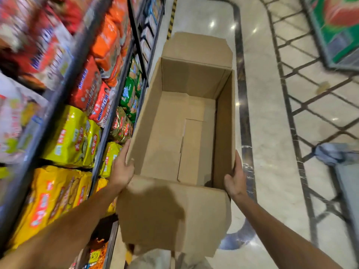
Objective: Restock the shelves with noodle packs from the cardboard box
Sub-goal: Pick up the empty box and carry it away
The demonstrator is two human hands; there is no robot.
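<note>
Holding the cardboard box (186,121) between both hands, you have it out in front of you over the pale marble floor (272,133), just beside the shelves (108,125) on your left. Your left hand (121,167) presses against the outside of the box's left wall near the close corner, fingers stretched up along the cardboard and the thumb over the rim. Your right hand (236,177) grips the right wall at its near end, fingers wrapped around the outer side, thumb at the edge. The box stands open at the top, its near flap hanging down toward you and its far flap folded outward; inside, only the bare cardboard bottom shows. The noodle packs (73,136) sit on the shelves: yellow ones on the lower levels nearest your left arm, red and orange ones higher up, green ones farther along. A blue-grey cloth (330,152) lies on the floor well off to your right.
</note>
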